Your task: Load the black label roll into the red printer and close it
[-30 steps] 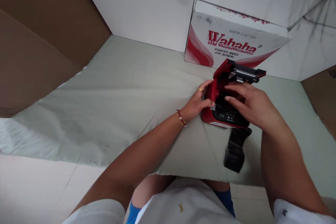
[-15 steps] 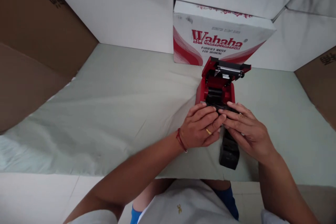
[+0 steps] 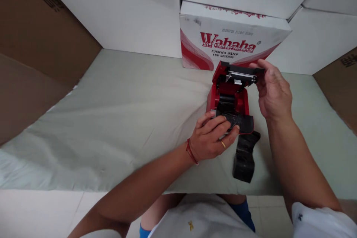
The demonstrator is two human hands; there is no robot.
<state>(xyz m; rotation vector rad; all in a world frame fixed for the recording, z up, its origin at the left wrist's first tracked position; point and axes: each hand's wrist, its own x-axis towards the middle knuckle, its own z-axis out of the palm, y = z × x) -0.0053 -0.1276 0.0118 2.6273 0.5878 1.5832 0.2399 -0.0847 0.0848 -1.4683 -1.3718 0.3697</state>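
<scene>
A red label printer [image 3: 211,98] stands on the cloth with its lid [image 3: 242,70] raised, showing a black roll [image 3: 226,100] inside. A black ribbon-like strip [image 3: 243,161] comes over the printer's front edge and trails down onto the cloth in folds. My left hand [image 3: 213,135], with a ring and a red bracelet, presses the strip down on the front edge with its fingers. At the lid's right corner my right hand [image 3: 275,91] has its fingers curled around the edge; some fingertips are hidden behind the lid.
Behind the printer stands a white and red Wahaha water carton [image 3: 228,41], with white boxes [image 3: 139,15] stacked around it. Brown cardboard [image 3: 41,44] rises at the left, and more brown cardboard [image 3: 340,85] at the right. A pale green cloth [image 3: 125,119] covers the table.
My right hand has left the strip at the printer's front and moved up to the raised lid's right corner. The left hand stays on the strip at the front edge.
</scene>
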